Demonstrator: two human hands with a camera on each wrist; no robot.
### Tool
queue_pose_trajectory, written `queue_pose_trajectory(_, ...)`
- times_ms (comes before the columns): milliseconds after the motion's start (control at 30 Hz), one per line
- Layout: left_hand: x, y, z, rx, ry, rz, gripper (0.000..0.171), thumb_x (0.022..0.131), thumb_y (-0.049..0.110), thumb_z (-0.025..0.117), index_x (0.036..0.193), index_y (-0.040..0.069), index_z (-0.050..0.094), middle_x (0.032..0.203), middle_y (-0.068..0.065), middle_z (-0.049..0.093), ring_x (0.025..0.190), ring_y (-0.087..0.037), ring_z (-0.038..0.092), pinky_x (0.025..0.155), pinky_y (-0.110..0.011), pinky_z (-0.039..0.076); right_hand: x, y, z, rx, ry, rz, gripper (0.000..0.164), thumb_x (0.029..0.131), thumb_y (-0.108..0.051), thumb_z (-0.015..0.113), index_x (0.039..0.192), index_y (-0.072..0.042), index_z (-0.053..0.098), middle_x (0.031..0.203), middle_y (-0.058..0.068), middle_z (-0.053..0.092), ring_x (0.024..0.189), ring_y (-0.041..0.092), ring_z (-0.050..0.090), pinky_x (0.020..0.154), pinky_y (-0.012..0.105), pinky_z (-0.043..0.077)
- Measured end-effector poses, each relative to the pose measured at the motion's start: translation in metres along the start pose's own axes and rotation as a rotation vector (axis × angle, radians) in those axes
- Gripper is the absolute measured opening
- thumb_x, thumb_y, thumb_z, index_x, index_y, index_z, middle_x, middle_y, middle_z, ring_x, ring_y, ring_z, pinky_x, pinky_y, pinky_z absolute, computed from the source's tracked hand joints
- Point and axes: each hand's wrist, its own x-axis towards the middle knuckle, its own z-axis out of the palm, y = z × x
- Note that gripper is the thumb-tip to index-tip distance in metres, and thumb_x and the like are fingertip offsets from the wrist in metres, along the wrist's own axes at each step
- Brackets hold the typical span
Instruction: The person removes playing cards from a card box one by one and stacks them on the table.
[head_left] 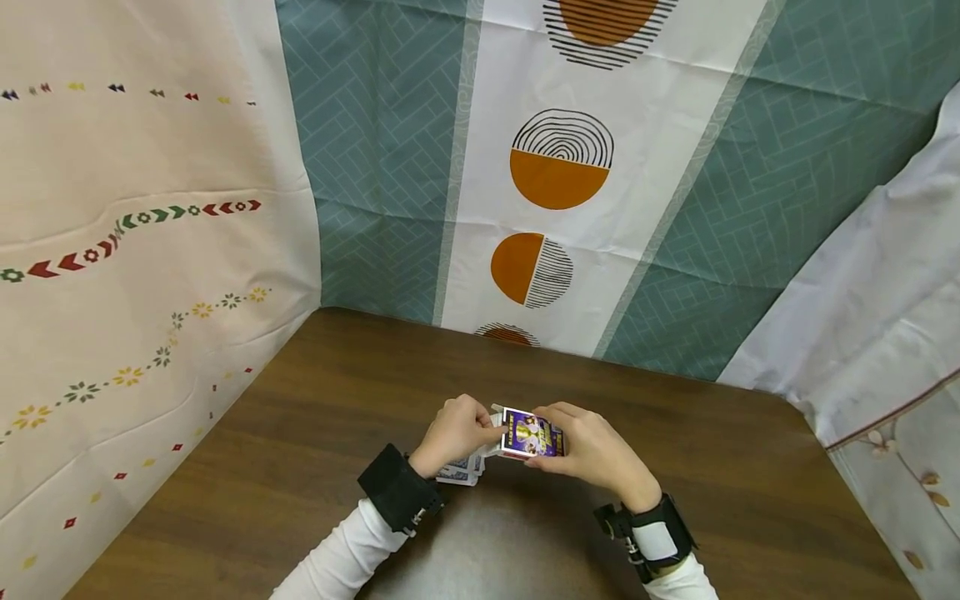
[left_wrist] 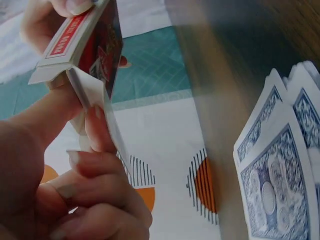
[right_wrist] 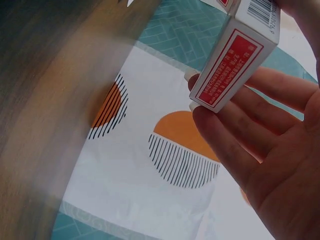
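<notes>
My right hand [head_left: 596, 446] holds a small playing card box [head_left: 531, 433] by its sides, above the wooden table. Its front is purple and yellow, and the narrow side seen in the right wrist view has a red label [right_wrist: 227, 75]. At the box's open end, my left hand [head_left: 453, 433] pinches the raised white flap [left_wrist: 92, 87], thumb at the opening and a fingertip behind the flap. Below the left hand, blue-backed playing cards [left_wrist: 275, 185] lie overlapping on the table, partly hidden by that hand in the head view.
The brown wooden table [head_left: 360, 392] runs back to a teal and white patterned cloth [head_left: 660, 208]. A cream embroidered cloth [head_left: 150, 250] hangs along the left, and a white one [head_left: 885, 333] along the right. Black straps with cameras circle both wrists.
</notes>
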Motion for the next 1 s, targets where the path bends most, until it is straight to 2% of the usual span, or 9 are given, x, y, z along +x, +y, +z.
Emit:
queue_pose_trajectory(133,0.006,-0.002,-0.005,-0.121,-0.078,-0.009,0.027,0.085,0.023,0.073,0.065,0.005,0.07,0.056,0.007,0.049,0.049,-0.008,0.039,0.047,-0.021,0.027,0.0,0.002,-0.004,0.006,0.01,0.017,0.062,0.072,-0.044,0.083,0.118,-0.007,0.064,0.109,0.003,0.066,0.082,0.007,0.058,0.07,0.02,0.051)
queue_pose_trajectory(333,0.011,-0.008,-0.021,-0.231,-0.174,-0.034,0.026,0.087,0.025,0.071,0.073,0.004,0.067,0.064,0.003,0.044,0.059,-0.012,0.039,0.054,-0.025,0.028,-0.001,0.004,-0.008,0.03,0.022,0.035,0.06,0.073,-0.044,0.082,0.118,-0.008,0.065,0.108,0.002,0.067,0.082,0.007,0.058,0.069,0.02,0.051)
queue_pose_trajectory(500,0.011,-0.018,-0.039,-0.263,-0.207,-0.021,0.023,0.091,0.021,0.067,0.076,0.003,0.063,0.069,0.001,0.042,0.066,-0.015,0.041,0.06,-0.027,0.031,-0.003,0.006,-0.008,0.025,0.025,0.049,0.061,0.072,-0.044,0.083,0.118,-0.007,0.065,0.108,0.002,0.067,0.082,0.007,0.058,0.069,0.02,0.05)
queue_pose_trajectory(667,0.009,-0.024,-0.056,-0.282,-0.208,-0.029,0.02,0.094,0.017,0.063,0.08,0.002,0.063,0.072,-0.001,0.048,0.07,-0.018,0.047,0.063,-0.027,0.036,-0.002,0.006,-0.007,0.002,0.033,0.039,0.061,0.072,-0.044,0.083,0.117,-0.007,0.065,0.108,0.002,0.067,0.082,0.007,0.058,0.07,0.021,0.05)
queue_pose_trajectory(800,0.009,-0.026,-0.063,-0.321,-0.237,-0.053,0.016,0.096,0.012,0.056,0.091,-0.002,0.062,0.076,-0.001,0.055,0.071,-0.016,0.051,0.066,-0.027,0.04,-0.003,0.007,-0.006,0.007,0.033,0.04,0.06,0.072,-0.043,0.083,0.117,-0.007,0.066,0.108,0.003,0.067,0.082,0.007,0.058,0.069,0.021,0.05)
queue_pose_trajectory(867,0.01,-0.028,-0.065,-0.358,-0.253,-0.063,0.015,0.098,0.009,0.052,0.098,-0.004,0.06,0.079,-0.003,0.06,0.072,-0.015,0.057,0.067,-0.027,0.043,-0.003,0.007,-0.005,0.014,0.03,0.04,0.06,0.072,-0.043,0.083,0.117,-0.007,0.065,0.108,0.003,0.067,0.082,0.007,0.058,0.069,0.021,0.049)
queue_pose_trajectory(1000,0.011,-0.032,-0.069,-0.435,-0.259,-0.065,0.02,0.1,0.006,0.046,0.112,-0.007,0.054,0.084,-0.008,0.063,0.074,-0.017,0.069,0.062,-0.023,0.044,-0.003,0.007,-0.003,0.015,0.03,0.039,0.06,0.072,-0.043,0.082,0.117,-0.007,0.066,0.107,0.002,0.067,0.082,0.007,0.058,0.069,0.021,0.05)
